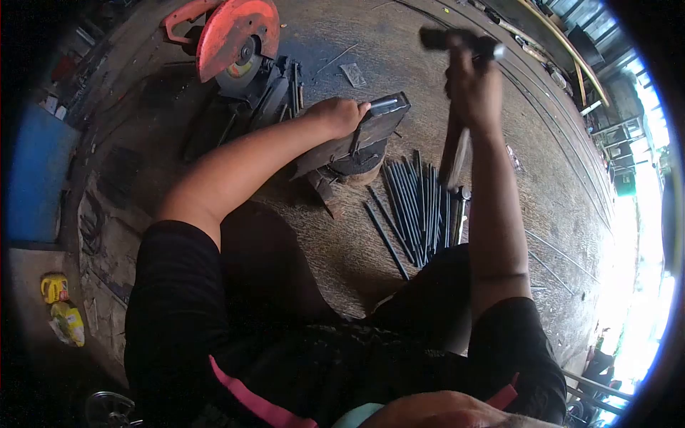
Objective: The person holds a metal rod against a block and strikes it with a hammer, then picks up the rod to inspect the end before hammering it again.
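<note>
My left hand [337, 118] is closed around a short metal rod [384, 103], whose shiny end lies along the top of a dark steel block [382, 128]. The block rests on a round wooden stump [367, 174]. My right hand [475, 89] grips a hammer [455, 153] close to its head, raised to the right of the block and slightly blurred. The wooden handle hangs down below that hand. A fanned pile of dark metal rods [414, 210] lies on the floor between the stump and my right leg.
A cut-off saw with a red guard [239, 39] stands at the upper left. A small flat packet [352, 75] lies beyond the block. Long thin rods [549, 110] stretch along the right side. Yellow packages [66, 321] sit at the lower left, near a blue panel [39, 171].
</note>
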Available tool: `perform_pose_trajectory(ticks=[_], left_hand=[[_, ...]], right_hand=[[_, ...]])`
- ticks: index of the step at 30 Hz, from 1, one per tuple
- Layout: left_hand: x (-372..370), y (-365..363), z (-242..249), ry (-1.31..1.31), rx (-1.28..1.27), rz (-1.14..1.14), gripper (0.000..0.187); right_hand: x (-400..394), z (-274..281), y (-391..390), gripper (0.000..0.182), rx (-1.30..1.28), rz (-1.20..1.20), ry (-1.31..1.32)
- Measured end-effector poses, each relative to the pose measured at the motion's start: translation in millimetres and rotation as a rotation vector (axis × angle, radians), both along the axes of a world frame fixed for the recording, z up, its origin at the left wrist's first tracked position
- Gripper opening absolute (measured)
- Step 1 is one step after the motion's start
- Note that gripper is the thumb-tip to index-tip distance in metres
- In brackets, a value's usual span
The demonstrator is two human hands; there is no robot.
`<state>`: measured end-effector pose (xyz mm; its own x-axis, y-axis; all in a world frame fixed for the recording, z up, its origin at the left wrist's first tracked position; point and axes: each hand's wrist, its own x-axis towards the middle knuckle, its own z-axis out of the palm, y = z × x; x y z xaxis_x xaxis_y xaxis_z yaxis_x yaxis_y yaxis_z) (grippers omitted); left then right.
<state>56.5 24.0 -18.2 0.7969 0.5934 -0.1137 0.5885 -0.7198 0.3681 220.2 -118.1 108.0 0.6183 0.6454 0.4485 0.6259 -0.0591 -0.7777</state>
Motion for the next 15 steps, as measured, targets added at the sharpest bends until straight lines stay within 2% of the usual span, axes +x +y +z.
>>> perform_pose_trajectory(ticks=[3, 5, 6, 7, 8, 9, 11, 12, 13, 15], left_hand=[[2, -4, 8, -0.014, -0.018, 0.008, 0.065], [3, -6, 7, -0.01, -0.025, 0.026, 0.066], [5, -5, 5, 0.009, -0.002, 0.01, 0.067], [7, -5, 5, 0.023, 0.026, -0.009, 0.068], [9, -7, -1, 0.017, 0.036, -0.013, 0.068], [12, -7, -2, -0.011, 0.041, 0.013, 0.069], [15, -4, -11, -0.033, 0.034, 0.041, 0.07], [14, -3, -7, 0.013, 0.002, 0.017, 0.07], [17, -1, 1, 0.056, -0.023, -0.012, 0.071], [17, -1, 3, 0.084, -0.047, 0.044, 0.071]], right_hand=[[-14, 30, -4, 0.034, 0.209, 0.018, 0.109], [1, -10, 16, 0.034, 0.288, 0.024, -0.037], [-1, -29, 18, 0.03, -0.058, -0.097, -0.092], [-5, -54, 20, 0.033, -0.323, -0.099, -0.182], [0, -91, 25, 0.037, -0.437, -0.045, -0.17], [-10, -83, 14, 0.039, -0.345, -0.043, -0.027], [12, -77, 20, 0.038, -0.467, -0.02, 0.083], [20, -73, 19, 0.038, -0.47, -0.025, 0.084], [22, -56, 19, 0.038, -0.323, -0.09, 0.036], [24, -13, 4, 0.038, -0.093, -0.057, 0.061]])
